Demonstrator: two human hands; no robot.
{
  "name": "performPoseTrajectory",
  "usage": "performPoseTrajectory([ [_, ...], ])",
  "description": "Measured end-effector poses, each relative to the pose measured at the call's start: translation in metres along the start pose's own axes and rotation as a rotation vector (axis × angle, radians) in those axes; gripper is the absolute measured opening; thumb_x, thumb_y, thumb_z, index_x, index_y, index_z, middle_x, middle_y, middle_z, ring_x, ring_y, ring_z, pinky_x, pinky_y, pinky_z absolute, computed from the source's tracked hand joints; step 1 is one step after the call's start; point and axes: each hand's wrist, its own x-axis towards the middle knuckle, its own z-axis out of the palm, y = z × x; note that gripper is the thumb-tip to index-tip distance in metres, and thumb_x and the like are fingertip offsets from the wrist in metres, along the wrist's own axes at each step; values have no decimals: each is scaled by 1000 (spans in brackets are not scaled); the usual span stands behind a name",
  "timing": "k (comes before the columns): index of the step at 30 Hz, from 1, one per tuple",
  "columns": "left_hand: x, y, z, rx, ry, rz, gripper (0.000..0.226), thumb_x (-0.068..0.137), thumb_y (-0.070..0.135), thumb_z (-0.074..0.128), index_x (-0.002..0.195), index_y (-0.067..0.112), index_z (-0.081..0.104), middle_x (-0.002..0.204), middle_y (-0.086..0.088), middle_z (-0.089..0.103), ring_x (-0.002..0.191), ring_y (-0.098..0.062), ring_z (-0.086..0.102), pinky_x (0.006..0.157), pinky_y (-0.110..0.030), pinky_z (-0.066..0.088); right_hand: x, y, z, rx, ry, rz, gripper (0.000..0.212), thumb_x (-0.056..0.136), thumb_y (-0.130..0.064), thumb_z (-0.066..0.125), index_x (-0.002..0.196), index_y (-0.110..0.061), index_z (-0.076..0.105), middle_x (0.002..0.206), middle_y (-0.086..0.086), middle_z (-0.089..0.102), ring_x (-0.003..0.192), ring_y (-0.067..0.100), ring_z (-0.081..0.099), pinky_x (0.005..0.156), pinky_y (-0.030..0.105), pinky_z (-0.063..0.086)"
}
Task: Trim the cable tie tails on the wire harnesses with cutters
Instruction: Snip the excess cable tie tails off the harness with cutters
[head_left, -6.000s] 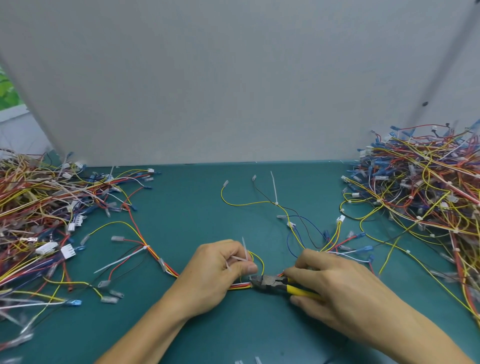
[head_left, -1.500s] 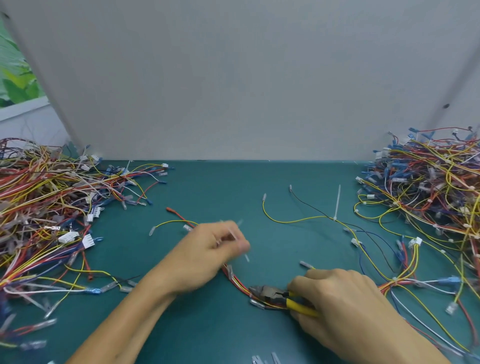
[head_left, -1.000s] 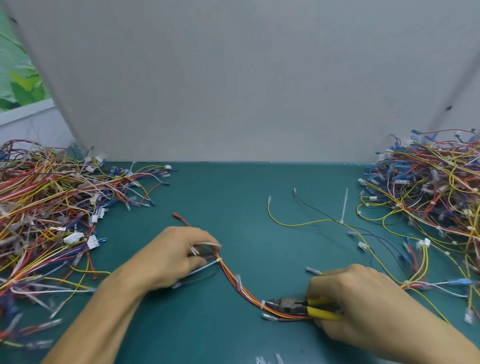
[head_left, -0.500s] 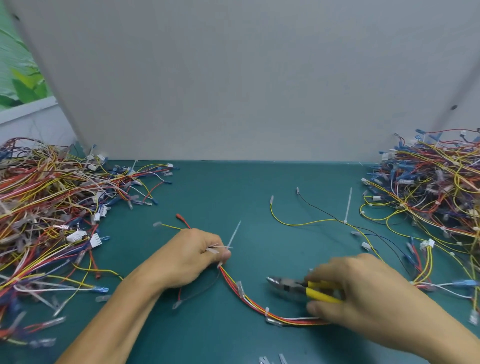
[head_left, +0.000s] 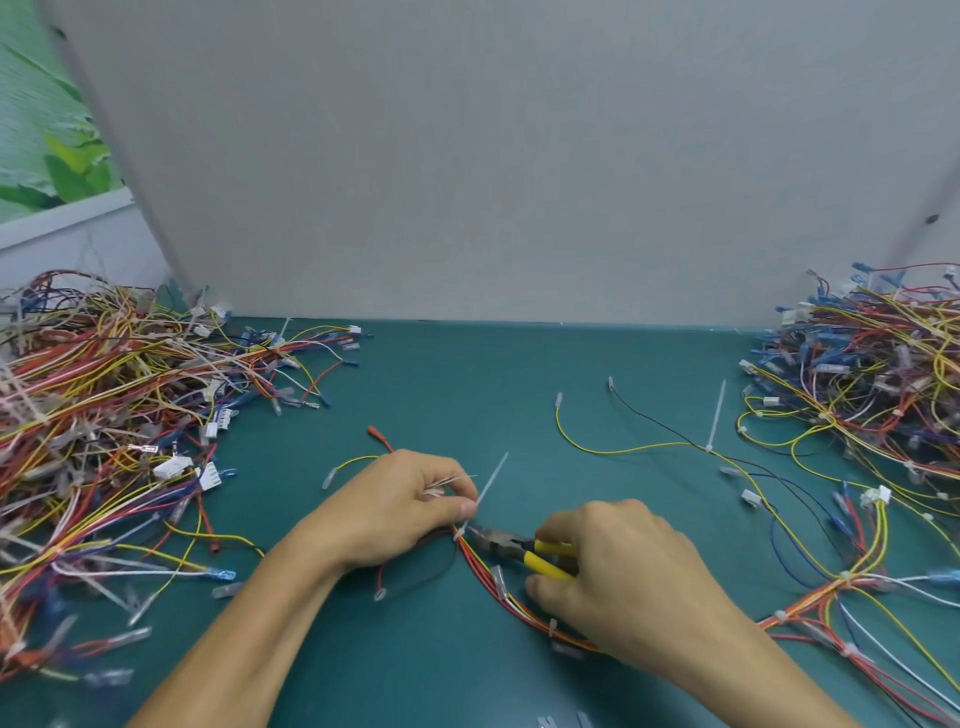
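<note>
Far side: grey panel (head_left: 519, 156), upright behind the green table (head_left: 467, 374). On the table, far left and far right: 2 heaps of wire harnesses, left heap (head_left: 104, 415) and right heap (head_left: 872, 374). Near centre: 1 harness (head_left: 483, 574) laid out between the hands, trailing off to the right. Left hand (head_left: 395, 504): pinches that harness between thumb and forefinger, other fingers clenched over a few cut white slivers (head_left: 447, 480). Right hand (head_left: 623, 577): fingers wrapped round the yellow handles of the cutters (head_left: 519, 551), nose set at the base of the cable tie tail (head_left: 491, 478), white, slanting up and away, just beside the left thumb.
</note>
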Motion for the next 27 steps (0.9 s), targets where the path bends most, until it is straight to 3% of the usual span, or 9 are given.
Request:
performPoseTrajectory([
  [11, 0, -2, 1, -96, -33, 22, 5, 86, 28, 67, 81, 30, 65, 55, 7, 45, 52, -5, 36, 49, -18, 28, 2, -9, 2, 2, -17, -4, 26, 79, -44, 53, 88, -19, 57, 66, -1, 45, 73, 32, 49, 59, 31, 40],
  [15, 0, -2, 3, -96, -13, 20, 8, 84, 25, 68, 78, 29, 66, 60, -4, 55, 56, -8, 42, 57, -25, 33, 0, -9, 1, 18, -30, -30, 29, 81, -44, 52, 83, -15, 55, 66, 0, 43, 71, 31, 48, 55, 31, 38],
  [17, -1, -2, 4, -111, 1, 10, 12, 84, 21, 68, 75, 30, 65, 66, -8, 63, 57, -7, 45, 59, -22, 35, -1, -10, 2, 17, -29, -69, 30, 83, -44, 50, 80, -14, 51, 68, -1, 42, 71, 29, 46, 52, 30, 33],
  [23, -3, -3, 9, -190, 60, -31, 18, 82, 13, 69, 68, 24, 65, 59, 5, 60, 56, -8, 48, 58, -21, 37, -7, -12, 10, -45, -6, -147, 24, 94, -45, 41, 85, -24, 47, 87, -4, 39, 75, 27, 39, 59, 35, 26],
  [27, -3, -2, 9, -209, 37, -14, 16, 82, 11, 68, 69, 18, 64, 58, 5, 59, 55, -9, 46, 57, -21, 35, -5, -10, 14, -118, 7, -188, 26, 97, -44, 36, 96, -23, 51, 91, -2, 40, 87, 32, 52, 60, 35, 25],
])
